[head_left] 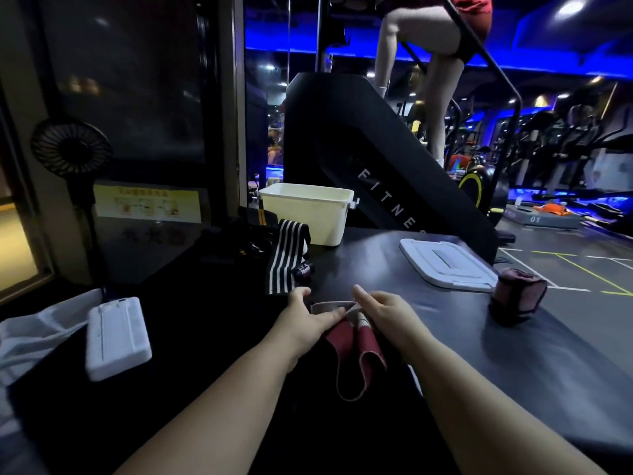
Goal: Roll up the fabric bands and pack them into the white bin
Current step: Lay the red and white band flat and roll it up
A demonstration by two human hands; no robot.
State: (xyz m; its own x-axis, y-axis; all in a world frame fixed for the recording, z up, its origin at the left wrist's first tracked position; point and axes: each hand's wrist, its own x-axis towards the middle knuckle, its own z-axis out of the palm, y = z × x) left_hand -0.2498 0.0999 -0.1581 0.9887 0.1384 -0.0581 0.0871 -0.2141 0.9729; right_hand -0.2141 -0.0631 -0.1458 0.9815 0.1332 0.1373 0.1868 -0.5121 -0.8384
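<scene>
1. At the near middle of the dark table (534, 378), both hands work on one red band (342, 337). The left hand (310, 320) pinches its pale end with thumb and fingers, and the right hand (383, 315) curls around the strip just beside it.
2. The band is not rolled yet. Its free length hangs toward the person in a loose loop, so I judge the roll is only being started at the held end.
3. To the right, near the table's edge, a rolled red band (517, 296) sits finished but unpacked, well apart from the white bin (308, 214).
4. The bin stands open at the far side of the table, and its lid (445, 265) lies flat to its right. From this angle its inside is hidden, so I cannot tell whether anything is packed.
5. A black-and-white striped band (286, 258) lies unrolled just in front of the bin. A darker one with yellow stripes (257, 217) lies at the bin's left.
6. My reading is that the task is early: one roll made, one in hand, at least two left to roll, and every roll in view waiting to go into the bin.
</scene>
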